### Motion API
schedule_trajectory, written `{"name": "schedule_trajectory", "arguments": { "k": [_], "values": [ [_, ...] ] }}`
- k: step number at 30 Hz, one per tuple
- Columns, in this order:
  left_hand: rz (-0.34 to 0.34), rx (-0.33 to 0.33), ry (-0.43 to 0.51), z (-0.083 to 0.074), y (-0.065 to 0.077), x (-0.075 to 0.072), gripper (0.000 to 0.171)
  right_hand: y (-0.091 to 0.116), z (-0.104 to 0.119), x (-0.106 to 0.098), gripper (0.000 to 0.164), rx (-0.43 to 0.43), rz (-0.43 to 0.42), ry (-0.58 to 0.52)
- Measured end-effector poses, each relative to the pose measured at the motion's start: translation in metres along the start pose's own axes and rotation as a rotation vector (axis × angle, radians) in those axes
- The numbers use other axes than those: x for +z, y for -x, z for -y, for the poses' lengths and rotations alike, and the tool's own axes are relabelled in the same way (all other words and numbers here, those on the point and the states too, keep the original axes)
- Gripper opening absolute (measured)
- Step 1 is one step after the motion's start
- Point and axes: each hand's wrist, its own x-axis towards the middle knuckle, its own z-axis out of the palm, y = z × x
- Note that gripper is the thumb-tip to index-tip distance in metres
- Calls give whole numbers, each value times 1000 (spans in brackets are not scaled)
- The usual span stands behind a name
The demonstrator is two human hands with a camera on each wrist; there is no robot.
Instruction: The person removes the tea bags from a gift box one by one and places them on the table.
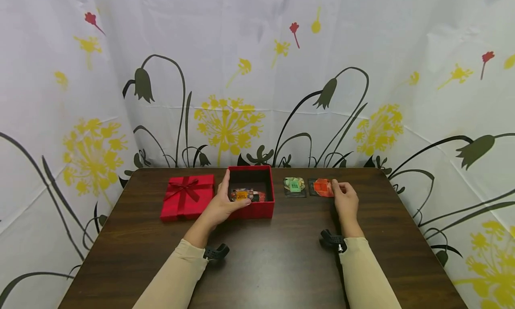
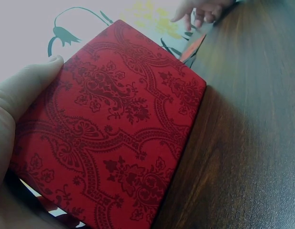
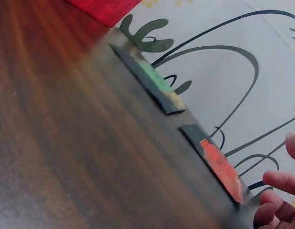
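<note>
A lidless red gift box [image 1: 251, 210] with a dark inside stands on the table, and my left hand [image 1: 220, 207] holds its left side. The fingers lie along that wall, while the thumb [image 2: 40, 81] reaches over the edge of the patterned front. Inside lies a small packet with an orange label [image 1: 241, 195], beside a reddish one [image 1: 259, 196]. My right hand [image 1: 347, 204] is at the right end of a flat dark packet with an orange-red label [image 3: 222, 164]; its fingers are loosely bent and spread. Left of that lies a similar packet with a green label [image 1: 295, 187].
The red box lid [image 1: 189, 197], tied with a dark red ribbon bow, lies left of the box. A flower-printed white curtain [image 1: 257, 76] hangs right behind the back edge of the dark wooden table [image 1: 281, 255].
</note>
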Motion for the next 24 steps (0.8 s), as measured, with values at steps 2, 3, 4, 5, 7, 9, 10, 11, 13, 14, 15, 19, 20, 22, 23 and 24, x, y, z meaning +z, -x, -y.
{"name": "schedule_trajectory", "arguments": {
  "k": [2, 3, 4, 5, 7, 9, 10, 11, 13, 14, 15, 19, 20, 22, 23, 24],
  "values": [
    [5, -6, -7, 0, 0, 1, 133, 1, 2, -3, 54, 25, -3, -56],
    [5, -7, -10, 0, 0, 1, 133, 1, 4, -4, 55, 35, 5, -92],
    [3, -9, -9, 1, 0, 1, 133, 1, 5, -5, 55, 41, 17, -127],
    [0, -9, -11, 1, 0, 1, 134, 1, 8, -6, 55, 45, 35, -163],
    [-5, -2, -11, 0, 0, 1, 134, 1, 15, -6, 56, 53, 73, -222],
    [-8, 2, -7, 0, -1, 0, 134, 2, 23, -6, 55, 60, 110, -266],
    [-8, 2, -8, 0, -1, 0, 134, 3, 28, -6, 53, 58, 124, -275],
    [-8, 3, -8, 0, -1, 0, 134, 4, 34, -7, 52, 56, 138, -282],
    [-7, 2, -9, 0, -1, 0, 134, 7, 46, -8, 47, 58, 164, -278],
    [-6, 1, -10, 0, -1, 1, 134, 9, 52, -9, 44, 57, 177, -282],
    [-8, -3, -10, 0, -2, 1, 135, 10, 58, -10, 41, 57, 191, -283],
    [-8, -14, -20, 1, -1, 1, 135, 21, 84, -12, 33, 49, 243, -327],
    [-8, -16, -21, 1, -1, 1, 135, 24, 90, -12, 30, 43, 257, -347],
    [-9, -15, -19, 1, -1, 1, 135, 31, 103, -10, 26, 32, 291, -382],
    [-9, -11, -20, 1, -1, 1, 134, 34, 109, -8, 24, 27, 312, -401],
    [-9, -8, -18, 1, -1, 1, 134, 38, 115, -6, 23, 25, 334, -417]
  ]
}}
